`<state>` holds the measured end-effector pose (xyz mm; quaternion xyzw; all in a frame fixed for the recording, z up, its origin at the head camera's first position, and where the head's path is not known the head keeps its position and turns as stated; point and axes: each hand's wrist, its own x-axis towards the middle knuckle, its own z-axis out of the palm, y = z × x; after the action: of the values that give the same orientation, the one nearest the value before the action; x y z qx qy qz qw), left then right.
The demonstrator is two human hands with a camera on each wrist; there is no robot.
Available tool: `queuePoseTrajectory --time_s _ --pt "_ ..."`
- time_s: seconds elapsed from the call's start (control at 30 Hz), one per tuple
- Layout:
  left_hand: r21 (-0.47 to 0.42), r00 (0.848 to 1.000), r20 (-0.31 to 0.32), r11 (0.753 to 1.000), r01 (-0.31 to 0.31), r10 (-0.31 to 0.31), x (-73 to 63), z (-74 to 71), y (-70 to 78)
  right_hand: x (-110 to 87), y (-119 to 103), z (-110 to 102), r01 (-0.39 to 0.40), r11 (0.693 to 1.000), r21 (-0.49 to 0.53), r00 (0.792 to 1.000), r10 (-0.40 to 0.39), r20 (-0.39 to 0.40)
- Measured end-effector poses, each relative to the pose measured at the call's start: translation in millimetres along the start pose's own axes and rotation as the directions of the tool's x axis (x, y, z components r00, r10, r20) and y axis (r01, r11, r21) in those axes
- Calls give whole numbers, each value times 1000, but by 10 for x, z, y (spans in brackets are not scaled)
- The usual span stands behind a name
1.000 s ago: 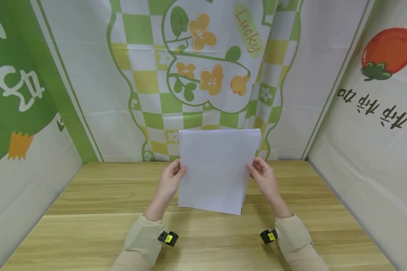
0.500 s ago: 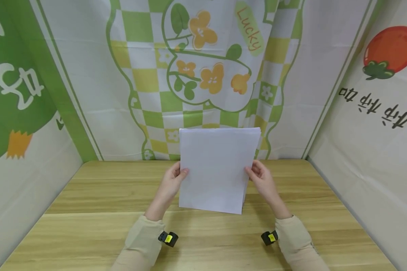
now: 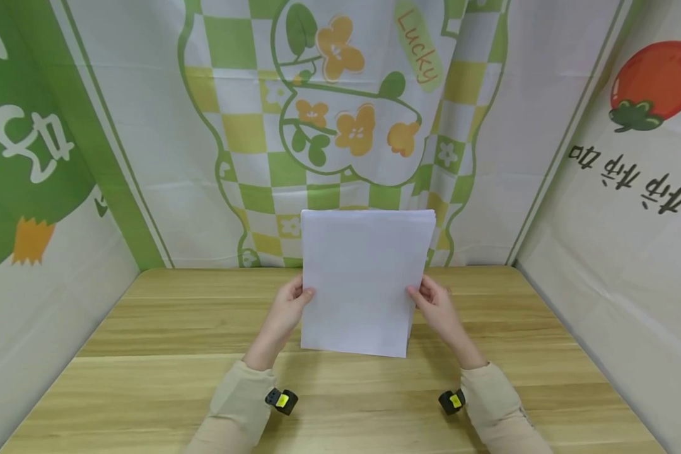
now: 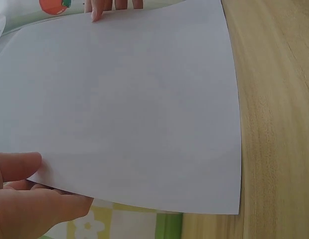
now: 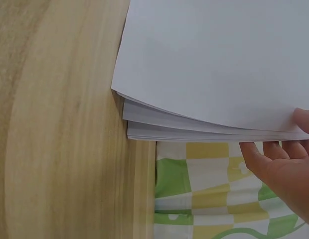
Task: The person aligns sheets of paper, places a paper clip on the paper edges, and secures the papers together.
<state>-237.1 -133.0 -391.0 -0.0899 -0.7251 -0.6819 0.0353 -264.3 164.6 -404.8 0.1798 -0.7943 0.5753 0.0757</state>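
A stack of blank white paper stands upright over the wooden table, held between both hands. My left hand pinches its left edge, thumb on the near face and fingers behind. On the opposite edge my right hand grips the stack the same way. In the right wrist view the lower corners of the paper fan slightly apart into several layers, close to the tabletop. The left wrist view shows the front sheet gently bowed, with the left thumb on it.
The wooden table spreads around the paper. Behind it hangs a green and yellow checked curtain. Printed cloth walls stand at the left and right. Each wrist carries a small black strap-like device.
Both hands have slid slightly lower along the paper's side edges. The top of the stack stands a little higher in view, and its lower right layers look more even.
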Motion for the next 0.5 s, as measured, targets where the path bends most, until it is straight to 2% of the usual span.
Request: queuePoseTrajectory --time_s 0.3,0.5 --pt "14 1000 -9 1000 10 -9 -35 25 8 -16 -2 25 2 1000 10 1000 -2 2" --pt "0 997 -69 1000 22 -22 -40 76 4 -20 -25 57 -14 1000 -13 1000 14 -18"
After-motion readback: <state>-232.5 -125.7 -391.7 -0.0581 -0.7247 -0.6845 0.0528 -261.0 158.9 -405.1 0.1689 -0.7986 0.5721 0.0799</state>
